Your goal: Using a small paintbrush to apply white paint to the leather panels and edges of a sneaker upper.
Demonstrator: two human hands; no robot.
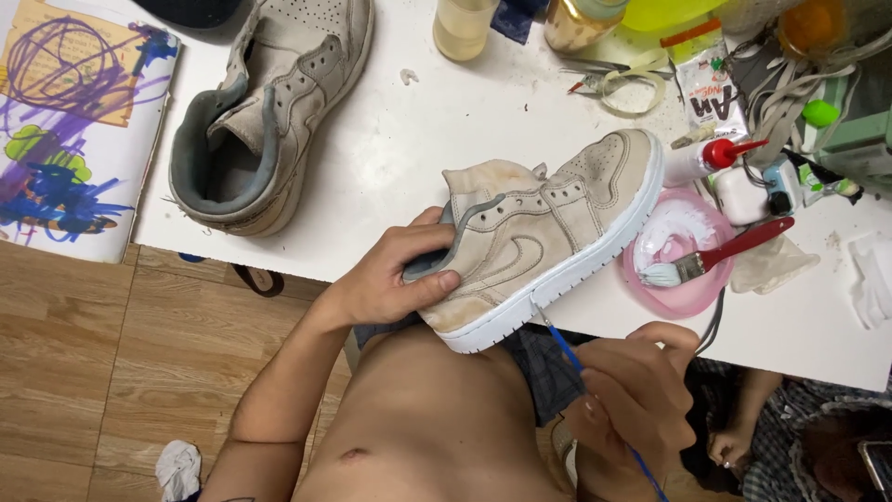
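Observation:
My left hand [395, 274] grips the heel collar of a beige high-top sneaker [539, 237], holding it tilted over the front edge of the white table [400, 158]. Its sole edge is bright white. My right hand [636, 395] holds a thin blue-handled paintbrush [567, 349], whose tip touches the white midsole near the heel. The matching second sneaker [265, 112], dirty and unlaced, lies on the table at the upper left.
A pink bowl [678, 246] of white paint holds a flat red-handled brush [720, 253]. A white bottle with a red nozzle [711, 156], jars, scissors and clutter line the back right. A scribbled children's book [70, 121] lies at left. Another person's arm [743, 418] shows at lower right.

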